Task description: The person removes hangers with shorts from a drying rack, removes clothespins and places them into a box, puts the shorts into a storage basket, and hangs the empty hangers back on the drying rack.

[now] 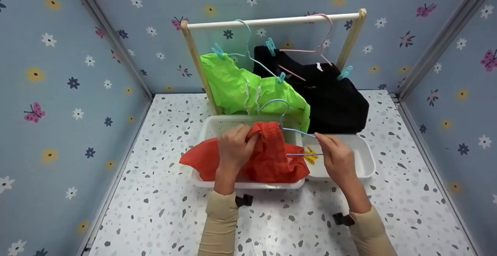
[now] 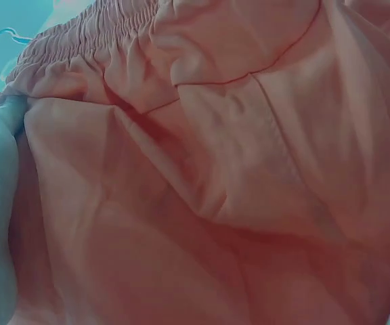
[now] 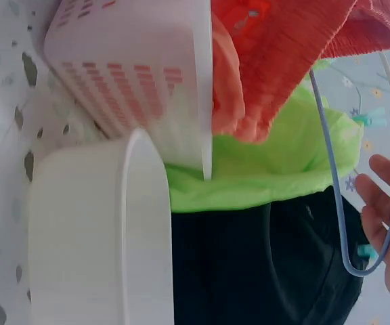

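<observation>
Red shorts (image 1: 268, 159) with a gathered elastic waistband lie bunched over the white basket (image 1: 248, 185). My left hand (image 1: 235, 147) grips the waistband, thumb toward the right. In the left wrist view the gathered band and seams of the shorts (image 2: 202, 156) fill most of the picture. A blue wire hanger (image 1: 297, 130) has its left part inside the waistband, its hook standing up above the cloth. My right hand (image 1: 338, 157) holds the hanger's right end, and the right wrist view shows fingers around the bent wire (image 3: 340, 223).
Behind stands a rack with a white rail (image 1: 279, 21). Bright green shorts (image 1: 233, 81) hang there on a light blue hanger, and a black garment (image 1: 334, 100) on a pink hanger, both with blue clothespins. Yellow clothespins (image 1: 310, 155) lie in a white tray (image 1: 365, 159) at the right.
</observation>
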Motion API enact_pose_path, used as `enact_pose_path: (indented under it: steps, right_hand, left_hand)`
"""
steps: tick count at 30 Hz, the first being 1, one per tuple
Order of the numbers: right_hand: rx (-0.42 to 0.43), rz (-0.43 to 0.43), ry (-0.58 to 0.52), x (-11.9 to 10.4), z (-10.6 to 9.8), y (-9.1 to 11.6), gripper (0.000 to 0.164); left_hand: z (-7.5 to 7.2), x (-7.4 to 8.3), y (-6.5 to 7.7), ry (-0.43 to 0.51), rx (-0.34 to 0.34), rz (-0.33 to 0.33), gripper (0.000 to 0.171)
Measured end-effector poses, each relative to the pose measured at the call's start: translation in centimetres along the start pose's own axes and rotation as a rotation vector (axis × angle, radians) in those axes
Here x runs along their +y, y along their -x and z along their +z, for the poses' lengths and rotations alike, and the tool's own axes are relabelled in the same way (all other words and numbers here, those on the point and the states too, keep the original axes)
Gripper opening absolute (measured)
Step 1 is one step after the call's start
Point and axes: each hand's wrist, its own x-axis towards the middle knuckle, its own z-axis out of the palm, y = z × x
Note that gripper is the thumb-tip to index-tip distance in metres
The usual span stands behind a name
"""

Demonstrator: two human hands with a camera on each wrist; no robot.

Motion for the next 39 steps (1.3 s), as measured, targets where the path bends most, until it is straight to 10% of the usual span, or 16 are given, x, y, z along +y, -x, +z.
enact_pose_path:
  steps: [11,39]
  right_hand:
    - [0.145,-0.011,0.09,1.2,-3.4,1.0,0.025]
    - [0.263,-0.14,0.25,2.7,-4.0,2.8,0.021]
  left_hand:
    - [2.4,1.9,-1.5,0.113,-0.099,-0.003,0.033]
    - [1.8,-4.0,3.2,0.121,-0.279,-0.426,0.027]
